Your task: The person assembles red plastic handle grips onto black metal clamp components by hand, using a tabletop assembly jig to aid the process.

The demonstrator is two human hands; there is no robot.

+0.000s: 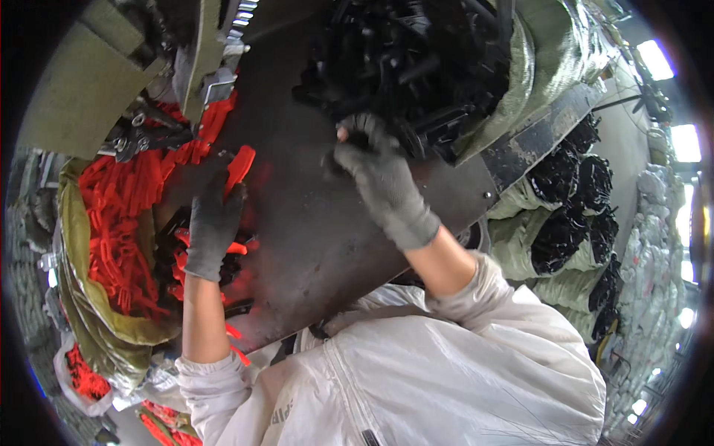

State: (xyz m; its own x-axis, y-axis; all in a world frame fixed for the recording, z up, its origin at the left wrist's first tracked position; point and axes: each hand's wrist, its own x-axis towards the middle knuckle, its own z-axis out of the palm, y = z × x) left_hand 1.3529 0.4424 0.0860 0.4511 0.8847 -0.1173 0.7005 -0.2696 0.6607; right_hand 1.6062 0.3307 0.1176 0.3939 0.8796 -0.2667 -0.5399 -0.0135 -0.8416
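While both gloved hands work over the dark, worn metal worktop, the left hand in its grey knit glove has its fingers pinched together on a flat red plastic piece, which stands up from the fingertips near the plate's edge at nine o'clock. At about one o'clock from it, the right hand, also in a grey glove, curls its fingers closed on a small black plastic part at the foot of a heap of black plastic parts; how firmly it grips cannot be told.

Bare plate lies open between the two hands and toward six o'clock, where its lower edge meets the person's pale jacket. Toward nine o'clock the plate's edge drops straight into an olive-green woven sack full of red plastic pieces. At twelve to one o'clock the black heap spills from another greenish sack. At three o'clock, beyond the plate's corner, more sacks of black parts stand packed together.
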